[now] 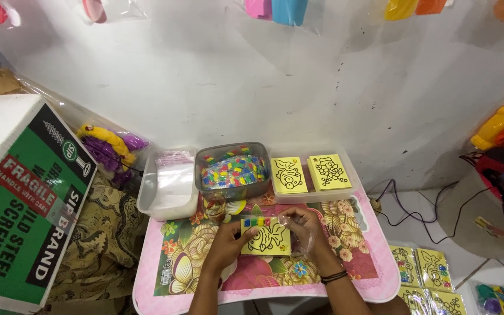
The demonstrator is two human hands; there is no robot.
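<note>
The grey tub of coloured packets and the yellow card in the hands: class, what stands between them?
In the head view, a small clear glass stands on the flowered table, between the grey tub and the yellow card.

At far left we see a large cardboard box (pixel 21 198), green and white with a slanted red label (pixel 23 184). In a clear tub sits a stack of clear plastic bags (pixel 171 175). Between our hands we hold a yellow picture card (pixel 265 236), seemingly in a clear sleeve.
</note>
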